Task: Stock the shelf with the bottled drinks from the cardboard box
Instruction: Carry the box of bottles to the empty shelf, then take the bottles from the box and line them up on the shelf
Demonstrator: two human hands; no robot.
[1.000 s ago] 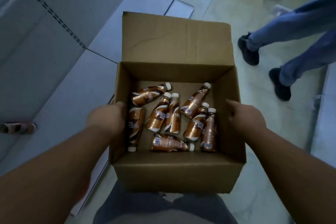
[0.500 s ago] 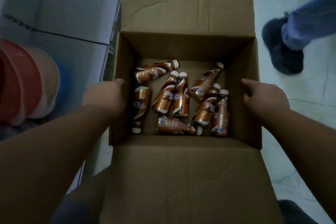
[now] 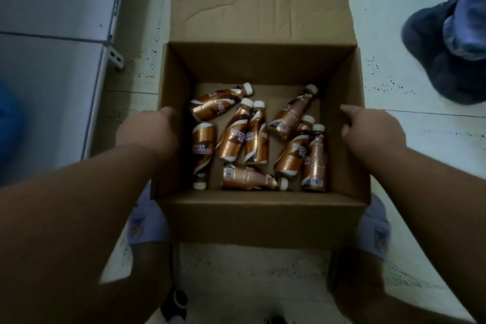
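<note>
An open cardboard box (image 3: 257, 66) sits low over the tiled floor, its far flap folded out flat. Several brown coffee bottles (image 3: 232, 139) with white caps lie loose on its bottom, pointing different ways. My left hand (image 3: 150, 131) grips the box's left wall, thumb over the rim. My right hand (image 3: 373, 129) grips the right wall the same way. The fingers of both hands are hidden outside the box. The white shelf (image 3: 52, 66) runs along the left edge.
Another person's dark shoe (image 3: 447, 60) and blue trouser leg stand at the upper right, close to the box. My own feet in light slippers (image 3: 147, 221) flank the box's near corners. A metal shelf bracket (image 3: 115, 56) juts out at the left.
The box has come down toward the floor while both hands keep their grip on its walls. The view has tilted steeply downward, and the other person's feet now appear closer at the right.
</note>
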